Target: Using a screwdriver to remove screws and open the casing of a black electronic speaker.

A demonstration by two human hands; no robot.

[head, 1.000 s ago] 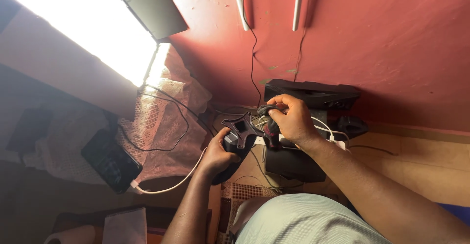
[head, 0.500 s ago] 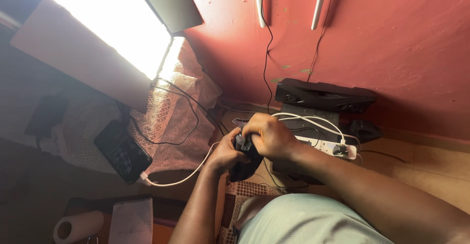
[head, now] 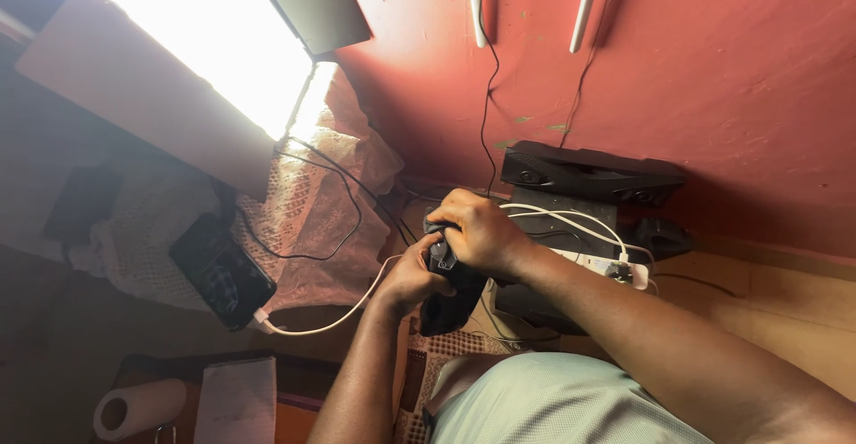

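Black and hard, the small device (head: 446,288) sits cupped in my left hand (head: 412,279), held above the floor in front of the speaker bar (head: 588,175). My right hand (head: 477,230) is closed over its top, pressing what looks like a dark cloth against it, though the view is poor. It seems rigid, compact and light; gripping its lower body keeps it steady.

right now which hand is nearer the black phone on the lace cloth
Left. The left hand is closer to the black phone; the right hand sits farther away.
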